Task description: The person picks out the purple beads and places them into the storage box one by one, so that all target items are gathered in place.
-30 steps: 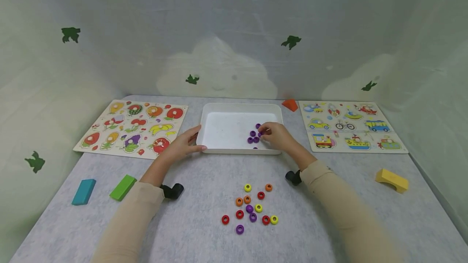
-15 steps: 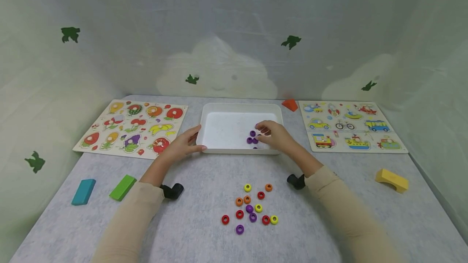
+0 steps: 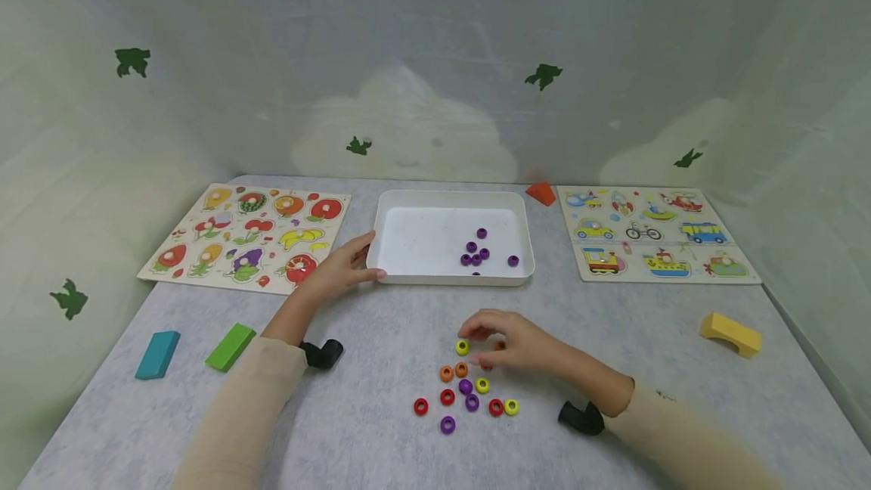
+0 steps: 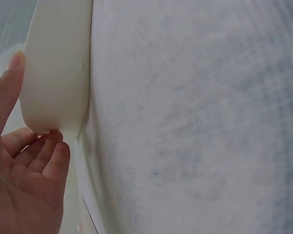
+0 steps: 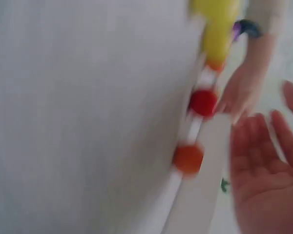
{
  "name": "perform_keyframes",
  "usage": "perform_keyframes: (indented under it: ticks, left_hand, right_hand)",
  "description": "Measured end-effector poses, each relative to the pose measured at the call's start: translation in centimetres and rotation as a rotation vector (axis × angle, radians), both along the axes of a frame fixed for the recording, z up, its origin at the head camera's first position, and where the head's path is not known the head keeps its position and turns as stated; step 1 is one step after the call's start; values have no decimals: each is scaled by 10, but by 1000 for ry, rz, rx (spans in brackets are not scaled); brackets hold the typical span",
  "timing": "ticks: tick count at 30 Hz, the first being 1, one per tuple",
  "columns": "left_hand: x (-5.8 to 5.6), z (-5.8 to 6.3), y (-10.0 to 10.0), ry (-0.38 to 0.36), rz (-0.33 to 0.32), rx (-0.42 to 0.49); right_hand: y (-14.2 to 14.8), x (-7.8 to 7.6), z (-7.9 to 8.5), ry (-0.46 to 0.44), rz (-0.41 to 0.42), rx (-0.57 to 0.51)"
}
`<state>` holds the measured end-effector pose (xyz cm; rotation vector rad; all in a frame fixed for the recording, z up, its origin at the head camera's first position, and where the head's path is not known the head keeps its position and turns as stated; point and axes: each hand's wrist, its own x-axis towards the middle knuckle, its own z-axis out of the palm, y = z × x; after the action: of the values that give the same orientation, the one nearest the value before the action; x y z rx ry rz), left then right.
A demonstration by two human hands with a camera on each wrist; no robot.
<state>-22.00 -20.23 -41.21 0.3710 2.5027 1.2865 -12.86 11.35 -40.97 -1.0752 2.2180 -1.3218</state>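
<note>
At the front left corner of a white tray (image 3: 422,244), my left hand (image 3: 338,269) grips the tray, thumb and fingers around the corner. The left wrist view has the thumb on the rim and bent fingers against the wall. Several purple beads (image 3: 472,247) lie in the right part of the tray, one purple bead (image 3: 513,261) apart from the others. My right hand (image 3: 520,342) hovers over the loose beads with parted, relaxed fingers and holds nothing. Nearest its fingertips is a yellow bead (image 3: 462,348); an orange bead (image 3: 500,345) and a red bead are partly hidden beneath the hand.
Purple, red, orange and yellow beads (image 3: 447,398) are scattered in front of the tray. A fruit puzzle board (image 3: 279,246) lies left, a vehicle puzzle board (image 3: 656,237) right. Teal (image 3: 157,355), green (image 3: 230,347), yellow (image 3: 730,334) and red blocks (image 3: 540,193) lie around.
My right hand opened over the tray and moved back toward me to the loose beads, leaving a purple bead at the tray's right side. My left hand stayed at the tray corner.
</note>
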Motion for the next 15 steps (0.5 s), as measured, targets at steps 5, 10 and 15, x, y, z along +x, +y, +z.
perform_keyframes:
  ticks: [5,10,15]
  left_hand:
    - [-1,0,0,2,2,-5]
    - [-1,0,0,13,-1,-13]
    - [-2,-2,0,8,10,-27]
  right_hand:
    - [-3,15,-10,-51,60,39]
    - [-6,21,-17,-14,142,101]
    - [-9,23,-19,76,182,133]
